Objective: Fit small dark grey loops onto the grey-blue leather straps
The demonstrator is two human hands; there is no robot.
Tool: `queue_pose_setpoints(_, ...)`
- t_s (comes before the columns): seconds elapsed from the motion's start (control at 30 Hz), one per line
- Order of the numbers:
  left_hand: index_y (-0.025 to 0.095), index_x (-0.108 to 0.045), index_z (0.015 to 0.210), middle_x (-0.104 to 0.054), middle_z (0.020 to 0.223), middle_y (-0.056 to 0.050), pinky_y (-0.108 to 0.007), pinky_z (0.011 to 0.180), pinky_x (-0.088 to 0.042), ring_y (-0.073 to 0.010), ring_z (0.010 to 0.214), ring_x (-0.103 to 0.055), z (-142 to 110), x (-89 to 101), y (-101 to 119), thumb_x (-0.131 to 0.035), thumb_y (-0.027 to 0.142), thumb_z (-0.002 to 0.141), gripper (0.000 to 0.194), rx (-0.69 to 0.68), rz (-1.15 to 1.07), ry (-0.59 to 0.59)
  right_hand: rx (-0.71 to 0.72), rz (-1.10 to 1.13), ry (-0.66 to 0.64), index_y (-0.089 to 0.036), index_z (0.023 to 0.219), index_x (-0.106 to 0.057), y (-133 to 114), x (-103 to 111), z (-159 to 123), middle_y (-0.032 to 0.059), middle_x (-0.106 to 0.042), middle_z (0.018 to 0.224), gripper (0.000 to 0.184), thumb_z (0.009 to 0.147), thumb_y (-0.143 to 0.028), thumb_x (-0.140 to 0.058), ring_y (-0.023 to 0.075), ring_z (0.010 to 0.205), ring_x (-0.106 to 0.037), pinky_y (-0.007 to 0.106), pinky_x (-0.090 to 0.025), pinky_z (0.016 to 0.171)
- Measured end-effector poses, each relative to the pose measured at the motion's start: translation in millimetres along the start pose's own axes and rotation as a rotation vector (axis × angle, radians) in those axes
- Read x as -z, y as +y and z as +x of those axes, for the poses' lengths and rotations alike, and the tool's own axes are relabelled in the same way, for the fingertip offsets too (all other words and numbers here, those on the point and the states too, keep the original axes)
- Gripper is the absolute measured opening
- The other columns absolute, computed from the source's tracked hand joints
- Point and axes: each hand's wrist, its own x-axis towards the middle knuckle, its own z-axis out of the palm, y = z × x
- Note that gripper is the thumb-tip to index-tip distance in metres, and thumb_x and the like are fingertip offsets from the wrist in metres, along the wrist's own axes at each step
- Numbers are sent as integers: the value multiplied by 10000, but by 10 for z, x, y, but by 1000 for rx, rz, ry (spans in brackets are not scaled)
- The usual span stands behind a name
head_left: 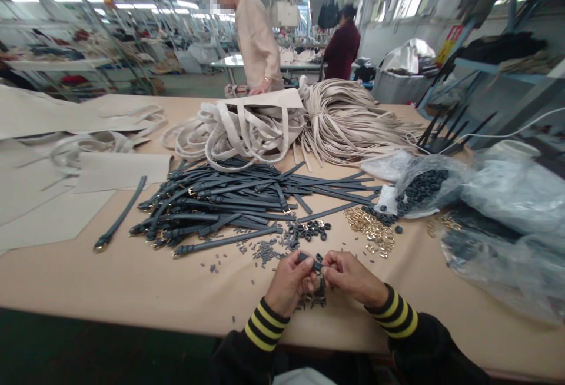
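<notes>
Near the table's front edge, my left hand (pixel 289 282) is closed on a dark blue-grey leather strap (pixel 316 265), pinching it between thumb and fingers. My right hand (pixel 351 276) pinches the same strap from the other side; whether its fingertips also hold a small part is hard to make out. Small dark pieces and loops (pixel 318 298) lie just below the hands. Beyond them are dark strap loops (pixel 320 230), tiny dark clippings (pixel 267 251) and a pile of gold buckles (pixel 373 229). A big heap of dark buckled straps (pixel 220 196) lies to the left.
One buckled strap (pixel 121 214) lies apart at the left, near beige panels (pixel 48 208). Beige strap bundles (pixel 348 117) sit at the back. Plastic bags (pixel 512 255) and a bag of dark loops (pixel 424 188) cover the right side. A person (pixel 258 32) stands across the table.
</notes>
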Motion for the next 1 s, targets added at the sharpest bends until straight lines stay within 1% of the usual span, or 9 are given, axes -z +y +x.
queue_pose_setpoints(0.1,141,-447,739,-531,530,43,-143,452,-418,-32,438,-471,-2,-38,-12,-646,325,673,279,11,-6,82,140,-296,179,-174,785,-505,-13,-62,-47,10,-575,696,31,757,-176,-492,148,640,-528,260,-414,590)
queue_pose_setpoints(0.17,147,-446,735,-537,531,44,-160,464,-418,-41,439,-479,7,-46,-33,-644,339,668,284,1,9,126,269,-505,309,-177,845,-507,-39,-107,-77,38,-560,805,96,753,-149,-511,177,757,-514,297,-409,676)
queue_pose_setpoints(0.23,143,-458,715,-533,524,42,-171,463,-409,-53,444,-481,20,-38,-67,-639,353,666,281,-39,91,139,331,-649,356,-183,825,-506,-62,-144,-97,45,-545,825,85,762,-126,-506,190,801,-498,306,-398,702)
queue_pose_setpoints(0.33,134,-485,692,-512,509,41,-179,458,-393,-63,456,-466,27,-19,-119,-618,351,682,255,-124,282,119,287,-766,331,-194,745,-496,-65,-176,-106,22,-548,752,85,783,-118,-489,176,730,-508,275,-387,637)
queue_pose_setpoints(0.5,142,-497,689,-474,486,49,-190,443,-370,-69,432,-431,-20,-55,-124,-546,351,735,220,-180,460,118,205,-900,326,-191,761,-486,-29,-216,-123,22,-576,724,77,818,-149,-456,183,689,-542,277,-364,593)
queue_pose_setpoints(0.57,146,-501,673,-467,473,49,-193,455,-365,-73,431,-431,-41,-83,-102,-533,349,743,217,-210,514,130,184,-909,334,-189,764,-486,-28,-225,-132,25,-584,729,87,831,-157,-440,183,686,-554,276,-359,586)
queue_pose_setpoints(0.73,159,-488,670,-444,459,54,-198,446,-339,-78,418,-410,-53,-95,-87,-504,355,761,217,-224,579,150,122,-802,306,-203,754,-497,-52,-191,-150,-3,-601,692,82,823,-167,-471,169,663,-579,257,-356,571)
queue_pose_setpoints(0.83,167,-489,670,-449,484,47,-211,470,-339,-90,442,-423,-48,-81,-127,-497,352,767,210,-237,634,150,130,-845,312,-201,765,-512,-62,-193,-167,6,-609,708,95,821,-147,-459,171,668,-582,259,-359,573)
queue_pose_setpoints(1.0,180,-502,651,-482,585,11,-229,574,-325,-118,574,-446,-59,-110,-194,-481,292,784,175,-398,794,179,134,-1041,362,-176,759,-518,-42,-278,-169,54,-605,718,112,791,-106,-436,206,673,-583,281,-350,544)
